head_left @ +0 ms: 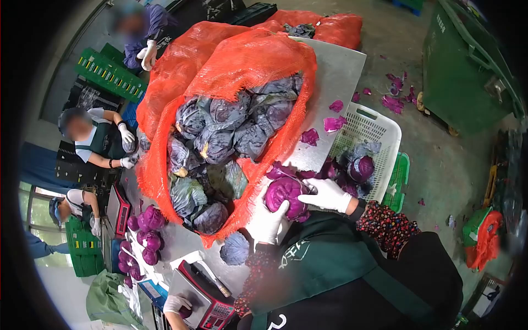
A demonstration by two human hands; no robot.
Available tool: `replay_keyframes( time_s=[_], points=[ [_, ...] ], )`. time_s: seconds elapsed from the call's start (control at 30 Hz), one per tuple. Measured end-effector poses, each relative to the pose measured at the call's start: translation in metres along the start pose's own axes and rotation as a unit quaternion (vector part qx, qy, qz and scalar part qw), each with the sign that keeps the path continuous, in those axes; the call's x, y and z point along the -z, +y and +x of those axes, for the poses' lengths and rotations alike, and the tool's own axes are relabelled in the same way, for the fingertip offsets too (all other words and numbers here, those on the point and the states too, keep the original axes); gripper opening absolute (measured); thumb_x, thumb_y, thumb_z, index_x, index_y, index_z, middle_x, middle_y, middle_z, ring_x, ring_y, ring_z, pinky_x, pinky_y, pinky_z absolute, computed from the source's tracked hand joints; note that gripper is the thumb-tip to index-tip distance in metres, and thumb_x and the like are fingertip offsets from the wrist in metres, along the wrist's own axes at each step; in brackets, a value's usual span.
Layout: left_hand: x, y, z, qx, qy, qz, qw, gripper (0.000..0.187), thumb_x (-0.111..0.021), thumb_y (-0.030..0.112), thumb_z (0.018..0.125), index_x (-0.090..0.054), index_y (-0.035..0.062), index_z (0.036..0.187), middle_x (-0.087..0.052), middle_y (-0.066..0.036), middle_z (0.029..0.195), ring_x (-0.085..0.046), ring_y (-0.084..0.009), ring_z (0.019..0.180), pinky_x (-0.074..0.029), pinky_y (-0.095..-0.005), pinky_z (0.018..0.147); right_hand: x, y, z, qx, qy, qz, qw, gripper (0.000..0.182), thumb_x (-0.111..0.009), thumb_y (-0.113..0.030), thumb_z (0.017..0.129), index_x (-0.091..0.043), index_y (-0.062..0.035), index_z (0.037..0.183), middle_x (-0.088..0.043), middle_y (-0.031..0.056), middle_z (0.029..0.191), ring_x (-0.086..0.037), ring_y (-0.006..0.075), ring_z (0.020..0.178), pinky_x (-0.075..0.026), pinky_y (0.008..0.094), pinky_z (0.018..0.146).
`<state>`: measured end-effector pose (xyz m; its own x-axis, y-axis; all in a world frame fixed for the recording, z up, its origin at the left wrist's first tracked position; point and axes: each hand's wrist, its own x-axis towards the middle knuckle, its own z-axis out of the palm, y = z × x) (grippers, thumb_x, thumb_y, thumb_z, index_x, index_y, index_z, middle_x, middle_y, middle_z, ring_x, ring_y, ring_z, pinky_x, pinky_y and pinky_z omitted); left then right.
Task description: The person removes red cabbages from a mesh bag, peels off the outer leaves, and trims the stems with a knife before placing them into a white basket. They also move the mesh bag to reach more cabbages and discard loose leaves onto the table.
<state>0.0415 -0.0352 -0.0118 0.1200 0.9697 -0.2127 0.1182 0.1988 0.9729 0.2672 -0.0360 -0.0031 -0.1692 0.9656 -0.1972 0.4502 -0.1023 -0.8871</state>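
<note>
A peeled, glossy red cabbage (285, 196) is held in front of my apron. My white-gloved left hand (268, 219) cups it from the left and below, thumb lying across its lower side. The gloved fingers of my right hand (329, 196) press on its right side, close to the outer leaves. Just left of my hands, a large orange-red mesh sack (242, 59) lies open, full of unpeeled, dull-leaved red cabbages (215, 144). One loose unpeeled cabbage (235, 248) sits on the metal table (336, 65) beside my left hand.
A white basket (391, 137) with cabbages and leaves stands at right, beside a green crate (400, 184). A knife (213, 278) lies near a red scale (202, 308), where another person's gloved hand (177, 303) rests. Co-workers stand across the table. A green bin (467, 71) stands behind.
</note>
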Motion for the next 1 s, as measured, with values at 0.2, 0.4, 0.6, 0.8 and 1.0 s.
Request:
replay_keyframes(
  time_s=[0.2, 0.4, 0.6, 0.8, 1.0],
  points=[
    [-0.003, 0.015, 0.008, -0.07, -0.037, 0.192, 0.978, 0.092, -0.086, 0.023, 0.07, -0.033, -0.001, 0.141, -0.041, -0.018, 0.137, -0.045, -0.03, 0.127, -0.038, -0.0408, 0.108, 0.002, 0.002, 0.009, 0.031, -0.069, 0.096, 0.993, 0.039, -0.07, -0.028, 0.08, -0.063, 0.0017, 0.103, -0.068, 0.0178, 0.079, -0.066, 0.0207, 0.058, -0.054, 0.0362, 0.059],
    [-0.019, 0.023, 0.002, -0.16, 0.011, 0.397, 0.904, 0.084, -0.081, 0.044, 0.07, -0.047, 0.0019, 0.134, -0.05, -0.021, 0.129, -0.046, -0.0365, 0.122, -0.038, -0.0444, 0.104, 0.008, 0.004, 0.005, -0.053, -0.1, 0.121, 0.986, 0.03, -0.07, -0.024, 0.082, -0.063, 0.0023, 0.095, -0.066, 0.011, 0.074, -0.063, 0.0159, 0.056, -0.053, 0.0319, 0.054],
    [-0.019, 0.02, 0.0, -0.177, 0.017, 0.425, 0.887, 0.081, -0.079, 0.045, 0.072, -0.048, 0.0006, 0.133, -0.049, -0.022, 0.13, -0.049, -0.037, 0.119, -0.04, -0.0448, 0.103, 0.013, 0.018, 0.008, -0.105, -0.154, 0.23, 0.955, 0.02, -0.07, -0.017, 0.086, -0.061, -0.0001, 0.094, -0.061, 0.0011, 0.071, -0.057, 0.0075, 0.054, -0.046, 0.0248, 0.048],
    [-0.017, 0.012, -0.001, -0.193, 0.033, 0.433, 0.88, 0.081, -0.078, 0.046, 0.072, -0.048, 0.0005, 0.133, -0.049, -0.022, 0.129, -0.049, -0.0377, 0.118, -0.04, -0.0451, 0.101, 0.008, 0.02, 0.012, -0.097, -0.148, 0.265, 0.948, 0.02, -0.071, -0.015, 0.085, -0.062, 0.0003, 0.092, -0.061, 0.0011, 0.069, -0.057, 0.0078, 0.053, -0.047, 0.0247, 0.049],
    [-0.026, 0.027, -0.007, -0.162, -0.007, 0.448, 0.879, 0.086, -0.08, 0.038, 0.074, -0.039, 0.0029, 0.141, -0.037, -0.025, 0.137, -0.038, -0.0398, 0.129, -0.034, -0.0462, 0.108, 0.0, 0.017, 0.015, -0.078, -0.068, 0.115, 0.988, 0.02, -0.067, -0.012, 0.079, -0.061, 0.0055, 0.087, -0.065, 0.0117, 0.066, -0.063, 0.0155, 0.051, -0.05, 0.0313, 0.047]
  ],
)
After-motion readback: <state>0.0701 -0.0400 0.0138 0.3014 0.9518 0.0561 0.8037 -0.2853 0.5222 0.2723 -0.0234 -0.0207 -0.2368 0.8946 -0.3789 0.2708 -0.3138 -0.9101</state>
